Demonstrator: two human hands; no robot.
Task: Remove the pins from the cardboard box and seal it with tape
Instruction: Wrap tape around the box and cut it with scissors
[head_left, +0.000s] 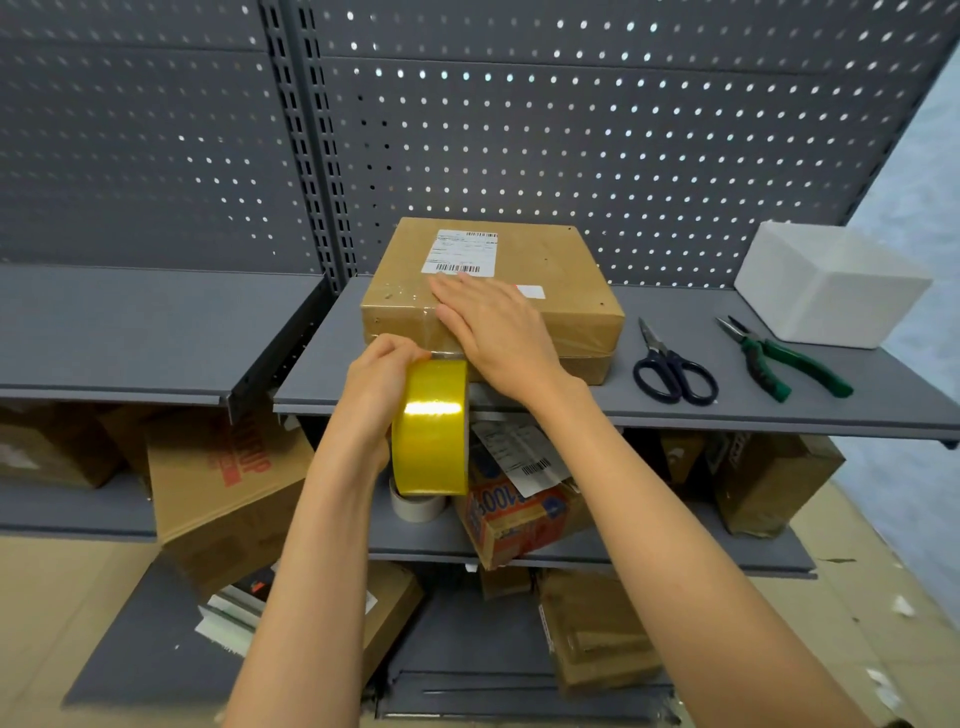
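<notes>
Scissors and pliers lie right of cardboard box, beside foam block

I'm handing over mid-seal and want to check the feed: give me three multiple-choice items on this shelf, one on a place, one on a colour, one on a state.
1. Where do the scissors lie?
A. on top of the box
B. on the shelf between the cardboard box and the pliers
C. on the shelf below

2. What colour are the pliers' handles?
A. green
B. red
C. yellow

3. What is the right hand doing?
A. gripping the scissors
B. hanging idle
C. pressing flat on the box

Answers:
1 B, they rest on the grey shelf right of the box, left of the pliers.
2 A, both handles are green.
3 C, its fingers lie straight on the box top while the left hand holds the tape roll.
</notes>
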